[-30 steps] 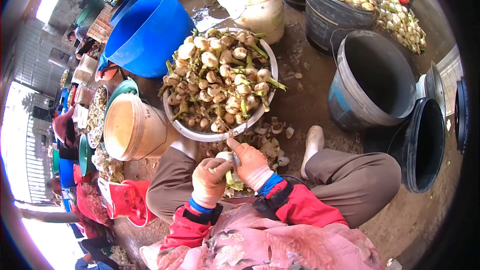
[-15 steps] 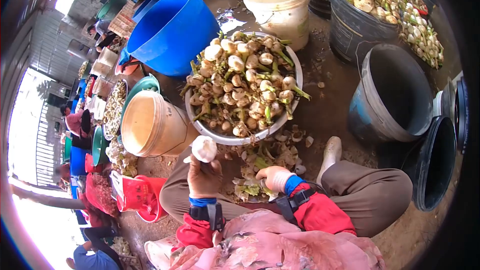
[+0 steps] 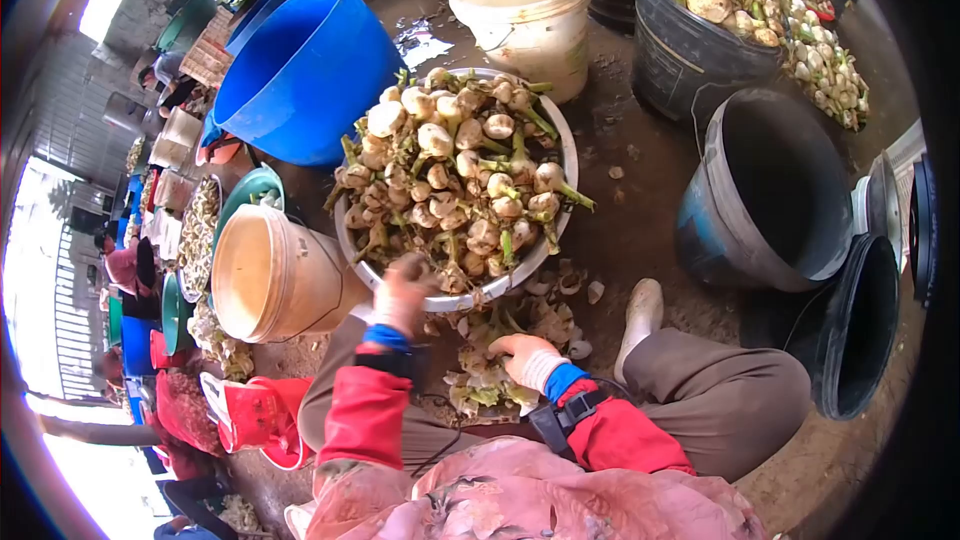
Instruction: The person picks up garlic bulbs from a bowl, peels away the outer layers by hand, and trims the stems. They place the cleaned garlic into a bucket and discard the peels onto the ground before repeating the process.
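A round, light-rimmed basin (image 3: 562, 230) is heaped with garlic bulbs (image 3: 436, 140) with cut green stalks and dirty skins. My left hand (image 3: 402, 298) reaches over the near left rim, its fingertips blurred against the bulbs; whether it grips one cannot be made out. Lower and to its right, my right hand (image 3: 527, 358) has its fingers curled closed above a pile of peeled skins and leaf scraps (image 3: 485, 385). What it holds, if anything, is hidden.
An orange-white bucket (image 3: 292, 275) stands left of the basin. Behind are a blue tub (image 3: 310, 70) and white bucket (image 3: 525, 20). At right are a garlic-filled black bucket (image 3: 700, 65) and a dark bucket (image 3: 775, 190). People sit at far left.
My left hand has moved forward from above my lap to the basin's edge, and the white bulb it held is no longer visible in it. The view has shifted; my right hand stays over the scraps.
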Demonstrator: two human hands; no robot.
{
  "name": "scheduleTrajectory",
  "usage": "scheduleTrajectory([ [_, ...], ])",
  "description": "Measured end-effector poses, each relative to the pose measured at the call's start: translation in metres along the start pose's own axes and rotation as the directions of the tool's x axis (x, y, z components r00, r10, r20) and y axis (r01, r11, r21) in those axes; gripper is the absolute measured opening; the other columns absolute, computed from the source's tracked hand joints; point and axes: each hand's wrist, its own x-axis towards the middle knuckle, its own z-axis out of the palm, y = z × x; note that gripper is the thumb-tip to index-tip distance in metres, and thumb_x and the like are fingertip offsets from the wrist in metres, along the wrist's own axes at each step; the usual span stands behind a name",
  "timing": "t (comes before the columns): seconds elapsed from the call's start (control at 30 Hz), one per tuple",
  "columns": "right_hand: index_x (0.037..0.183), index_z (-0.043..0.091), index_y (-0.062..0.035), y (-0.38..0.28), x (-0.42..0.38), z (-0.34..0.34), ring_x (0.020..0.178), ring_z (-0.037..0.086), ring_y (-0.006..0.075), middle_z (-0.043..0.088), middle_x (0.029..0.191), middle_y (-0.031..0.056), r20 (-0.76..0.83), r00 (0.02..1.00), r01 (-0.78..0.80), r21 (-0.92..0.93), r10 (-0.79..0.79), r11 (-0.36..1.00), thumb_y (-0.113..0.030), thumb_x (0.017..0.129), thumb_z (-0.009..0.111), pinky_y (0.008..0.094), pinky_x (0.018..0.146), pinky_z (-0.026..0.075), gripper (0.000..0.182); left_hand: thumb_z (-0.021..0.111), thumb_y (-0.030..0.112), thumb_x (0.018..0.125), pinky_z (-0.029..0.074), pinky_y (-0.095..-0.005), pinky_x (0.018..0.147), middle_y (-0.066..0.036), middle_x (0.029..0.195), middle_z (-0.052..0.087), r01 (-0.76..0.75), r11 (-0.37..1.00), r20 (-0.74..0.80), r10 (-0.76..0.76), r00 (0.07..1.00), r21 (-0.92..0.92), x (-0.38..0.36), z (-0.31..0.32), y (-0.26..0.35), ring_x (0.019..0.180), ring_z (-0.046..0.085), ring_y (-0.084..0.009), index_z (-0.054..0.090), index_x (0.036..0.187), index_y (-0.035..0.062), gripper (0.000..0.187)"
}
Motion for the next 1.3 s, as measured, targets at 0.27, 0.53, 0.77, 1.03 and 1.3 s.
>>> scheduleTrajectory([
  [0.27,0.112,0.063,-0.0138,0.01,0.005,-0.002,0.104,0.058,0.0324,0.062,0.111,0.0144,-0.156,0.984,-0.043,0.257,0.085,0.966,-0.024,0.083,0.058,0.0352,0.09,0.045,0.032,0.082,0.037,0.061,0.049,-0.0362,0.087,-0.019,0.11,0.061,0.124,0.898,0.076,-0.172,0.982,0.423,0.033,0.063,-0.027,0.099,0.061,-0.0286,0.051,0.125,0.003,0.079],
  [0.53,0.123,0.054,0.0005,-0.017,0.003,-0.018,0.109,0.056,0.0151,0.061,0.117,0.0097,-0.454,0.889,0.348,0.758,0.062,0.552,-0.001,0.085,0.059,0.0257,0.095,0.041,0.038,0.072,-0.001,0.072,0.049,-0.0226,0.073,-0.004,0.097,0.062,0.329,0.713,0.409,-0.065,0.91,-0.619,-0.074,0.025,0.049,0.081,0.059,-0.0093,0.055,0.117,-0.0046,0.047],
  [0.77,0.125,0.054,-0.0029,-0.034,-0.017,-0.014,0.109,0.057,0.0171,0.062,0.116,0.0117,-0.459,0.889,0.286,0.562,0.005,0.776,-0.001,0.084,0.056,0.0268,0.096,0.041,0.041,0.079,0.031,0.059,0.05,-0.0381,0.075,-0.015,0.092,0.062,-0.228,0.946,0.038,0.225,0.974,0.23,-0.114,0.043,0.057,0.084,0.061,-0.0316,0.064,0.106,0.009,0.054],
  [1.03,0.12,0.057,-0.0047,-0.02,-0.012,-0.003,0.102,0.061,0.0207,0.065,0.109,0.0119,-0.474,0.88,0.36,0.621,-0.032,0.696,0.001,0.084,0.052,0.0304,0.089,0.045,0.038,0.079,0.02,0.064,0.05,-0.0361,0.082,-0.013,0.105,0.058,-0.234,0.961,-0.012,0.235,0.972,-0.146,-0.125,0.053,0.046,0.097,0.059,-0.0261,0.05,0.125,0.0051,0.069],
  [1.3,0.12,0.056,0.0023,-0.03,-0.029,-0.017,0.111,0.054,0.0162,0.06,0.115,0.0083,-0.442,0.883,0.456,0.735,-0.156,0.502,0.013,0.076,0.045,0.0269,0.098,0.039,0.046,0.053,0.044,0.086,0.055,-0.0414,0.065,-0.007,0.107,0.063,0.419,-0.327,0.504,-0.244,0.828,-0.847,-0.13,0.042,0.037,0.093,0.061,-0.0286,0.057,0.112,0.0112,0.042],
])
